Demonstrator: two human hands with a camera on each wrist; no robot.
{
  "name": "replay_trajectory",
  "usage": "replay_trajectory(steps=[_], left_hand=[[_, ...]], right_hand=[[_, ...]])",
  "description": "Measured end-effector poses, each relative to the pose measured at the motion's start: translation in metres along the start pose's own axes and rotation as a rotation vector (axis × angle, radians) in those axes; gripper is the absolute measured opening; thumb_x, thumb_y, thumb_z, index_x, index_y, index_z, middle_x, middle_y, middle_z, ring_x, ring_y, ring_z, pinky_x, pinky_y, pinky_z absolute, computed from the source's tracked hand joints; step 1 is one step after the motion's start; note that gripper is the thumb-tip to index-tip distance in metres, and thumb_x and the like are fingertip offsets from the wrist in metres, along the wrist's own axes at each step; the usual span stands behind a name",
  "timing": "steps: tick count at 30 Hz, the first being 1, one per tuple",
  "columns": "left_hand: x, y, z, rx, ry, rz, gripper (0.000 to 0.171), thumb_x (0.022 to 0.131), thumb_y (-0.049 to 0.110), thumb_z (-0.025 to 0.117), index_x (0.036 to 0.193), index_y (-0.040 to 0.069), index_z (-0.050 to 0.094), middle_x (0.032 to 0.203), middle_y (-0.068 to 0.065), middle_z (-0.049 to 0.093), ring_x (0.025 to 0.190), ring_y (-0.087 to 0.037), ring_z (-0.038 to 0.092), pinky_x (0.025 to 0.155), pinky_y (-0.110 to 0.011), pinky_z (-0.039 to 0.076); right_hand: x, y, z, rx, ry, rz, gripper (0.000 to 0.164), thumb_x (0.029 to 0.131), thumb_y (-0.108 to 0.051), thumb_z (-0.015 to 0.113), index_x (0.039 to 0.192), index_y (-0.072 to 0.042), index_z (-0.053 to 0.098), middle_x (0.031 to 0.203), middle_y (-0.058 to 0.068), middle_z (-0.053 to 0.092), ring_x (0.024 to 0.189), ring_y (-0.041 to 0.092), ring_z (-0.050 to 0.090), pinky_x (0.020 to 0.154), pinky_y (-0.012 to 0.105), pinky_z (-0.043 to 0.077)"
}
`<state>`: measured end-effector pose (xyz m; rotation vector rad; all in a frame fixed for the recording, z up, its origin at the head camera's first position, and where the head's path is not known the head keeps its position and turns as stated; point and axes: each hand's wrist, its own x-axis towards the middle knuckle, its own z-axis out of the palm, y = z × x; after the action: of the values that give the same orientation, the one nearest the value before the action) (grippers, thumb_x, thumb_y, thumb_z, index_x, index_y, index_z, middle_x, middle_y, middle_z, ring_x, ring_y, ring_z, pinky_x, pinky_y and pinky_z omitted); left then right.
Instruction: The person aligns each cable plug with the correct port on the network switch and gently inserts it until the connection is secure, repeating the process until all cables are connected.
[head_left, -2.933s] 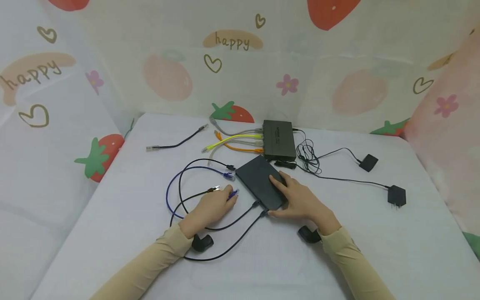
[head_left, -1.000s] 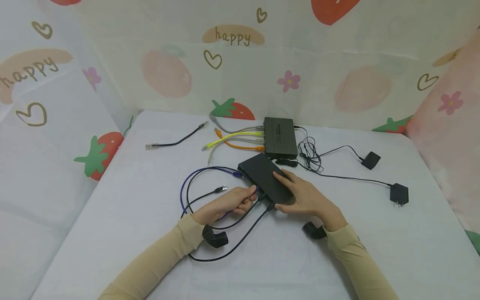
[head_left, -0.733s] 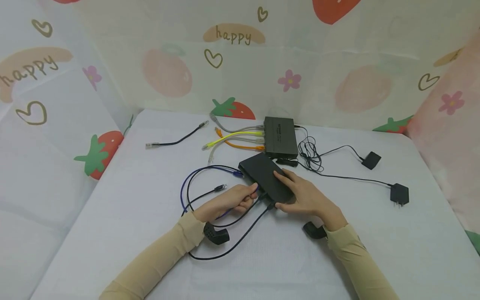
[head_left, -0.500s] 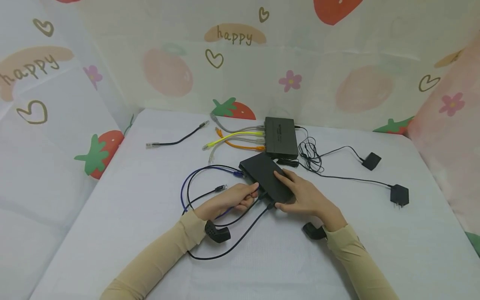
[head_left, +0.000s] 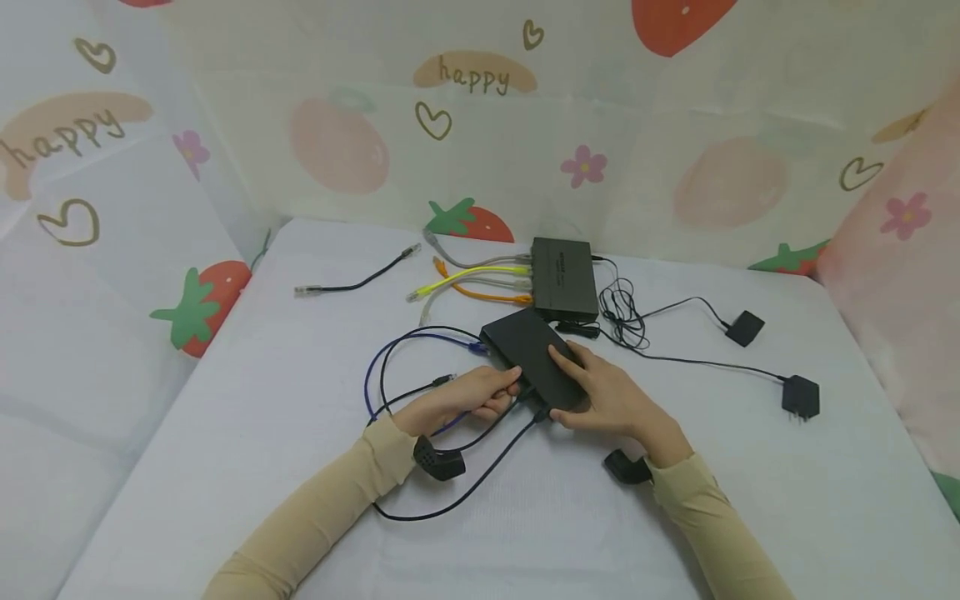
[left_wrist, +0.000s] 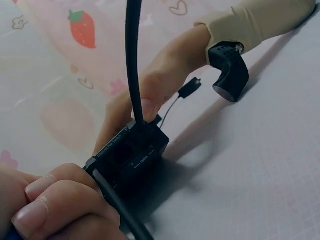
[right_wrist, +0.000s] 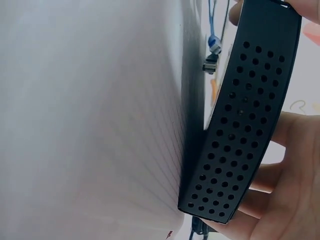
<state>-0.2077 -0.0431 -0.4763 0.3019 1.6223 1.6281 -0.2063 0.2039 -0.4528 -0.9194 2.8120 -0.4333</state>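
Observation:
My right hand (head_left: 611,396) grips a small black network switch (head_left: 534,354), thumb at its near corner and fingers over the top. The box is tilted up off the table, its vented side (right_wrist: 240,115) showing in the right wrist view. At the port edge, my left hand (head_left: 480,396) pinches one end of a blue Ethernet cable (head_left: 369,379); its plug is hidden by the fingers, so I cannot tell if it sits in a port. Two black cables (head_left: 491,468) run into the switch's port side beside the left hand.
Behind stands a larger dark switch (head_left: 566,279) with grey, yellow and orange Ethernet cables (head_left: 476,271). A short black cable (head_left: 352,287) lies back left. Coiled power leads (head_left: 622,312) reach two adapters (head_left: 745,328) on the right. A loose black plug (head_left: 442,381) lies left of my hands.
My left hand has moved right with the blue cable end, up to the small switch's port edge. The switch has tilted up under my right hand. Over the last second both hands stay nearly still.

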Motion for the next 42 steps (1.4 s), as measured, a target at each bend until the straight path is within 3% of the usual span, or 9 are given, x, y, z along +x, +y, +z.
replay_trajectory(steps=[8,15,18,23,28,33,37,42], left_hand=[[0.000,0.001,0.000,0.019,-0.007,0.001,0.039,0.100,0.040,0.033,0.086,0.006,0.047,0.052,0.005,0.033,0.041,-0.004,0.025,0.040,-0.018,0.023],[-0.006,0.001,-0.006,0.229,-0.018,0.051,0.045,0.101,0.040,0.031,0.085,0.005,0.054,0.050,0.004,0.036,0.041,-0.007,0.032,0.043,-0.021,0.029],[-0.011,0.004,-0.011,0.378,0.048,0.092,0.049,0.101,0.042,0.031,0.083,0.005,0.057,0.053,0.004,0.041,0.044,-0.009,0.036,0.046,-0.022,0.032],[-0.021,0.011,-0.030,0.623,0.214,0.163,0.045,0.101,0.038,0.034,0.084,0.005,0.060,0.059,-0.001,0.052,0.051,-0.012,0.048,0.052,-0.023,0.039],[-0.035,0.013,-0.050,0.705,0.297,0.144,0.036,0.100,0.032,0.041,0.094,0.005,0.063,0.074,-0.005,0.063,0.066,-0.014,0.057,0.063,-0.025,0.044],[-0.051,0.013,-0.068,0.786,0.401,0.129,0.030,0.098,0.031,0.046,0.101,0.007,0.064,0.093,-0.005,0.065,0.085,-0.017,0.057,0.076,-0.032,0.045],[-0.068,0.009,-0.082,0.810,0.493,0.094,0.035,0.098,0.031,0.045,0.115,0.005,0.061,0.112,-0.013,0.062,0.104,-0.028,0.056,0.089,-0.043,0.044],[-0.088,0.003,-0.096,0.871,0.565,0.092,0.042,0.097,0.024,0.046,0.125,-0.006,0.052,0.129,-0.025,0.051,0.122,-0.041,0.044,0.102,-0.051,0.033]], right_hand=[[-0.002,0.000,-0.001,0.014,0.012,0.014,0.091,0.074,-0.063,0.060,0.147,-0.021,0.025,0.146,0.019,0.027,0.126,0.038,0.041,0.094,0.052,0.041],[-0.003,-0.003,-0.001,0.004,-0.008,0.027,0.095,0.073,-0.067,0.059,0.148,-0.022,0.022,0.148,0.019,0.024,0.126,0.040,0.040,0.093,0.052,0.042],[-0.003,-0.004,-0.001,0.003,-0.015,0.032,0.095,0.073,-0.067,0.058,0.148,-0.022,0.021,0.148,0.018,0.023,0.126,0.039,0.040,0.093,0.052,0.041],[-0.004,-0.004,-0.001,-0.005,-0.014,0.027,0.094,0.073,-0.067,0.058,0.148,-0.022,0.022,0.149,0.018,0.023,0.127,0.038,0.040,0.094,0.052,0.041],[-0.004,-0.005,-0.001,-0.017,-0.015,0.015,0.095,0.073,-0.066,0.059,0.148,-0.020,0.023,0.149,0.019,0.023,0.127,0.038,0.039,0.094,0.052,0.041],[-0.003,-0.005,0.000,-0.019,-0.016,0.015,0.095,0.073,-0.067,0.059,0.148,-0.020,0.023,0.149,0.019,0.022,0.127,0.039,0.039,0.094,0.052,0.041],[-0.003,-0.005,0.001,-0.025,-0.017,0.015,0.096,0.072,-0.067,0.059,0.148,-0.020,0.023,0.149,0.019,0.022,0.127,0.039,0.039,0.093,0.052,0.041],[-0.002,-0.005,0.002,-0.034,-0.016,0.020,0.097,0.072,-0.068,0.059,0.148,-0.021,0.022,0.149,0.019,0.021,0.127,0.039,0.040,0.093,0.052,0.042]])
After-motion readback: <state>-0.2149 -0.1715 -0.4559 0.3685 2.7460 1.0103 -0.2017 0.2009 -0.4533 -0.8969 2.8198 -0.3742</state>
